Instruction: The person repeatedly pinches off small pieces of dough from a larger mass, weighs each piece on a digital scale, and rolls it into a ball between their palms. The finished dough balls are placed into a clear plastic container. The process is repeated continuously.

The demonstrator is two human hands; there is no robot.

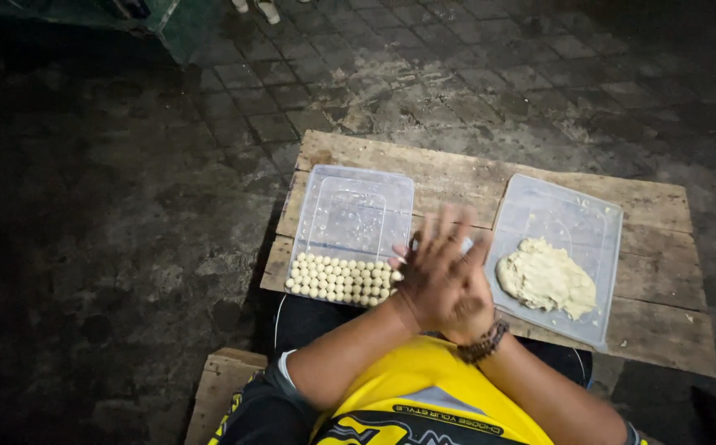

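My left hand lies flat on top of my right hand, palms pressed together over the wooden board, fingers stretched out. Whatever sits between the palms is hidden. A beaded bracelet circles my right wrist. To the left lies a clear plastic lid with several rows of small pale dough balls along its near edge. To the right, another clear lid carries a lump of pale yellow dough.
The board rests on dark wet paving tiles. A small wooden stool corner shows at lower left. A green object and someone's light shoes are at the top edge.
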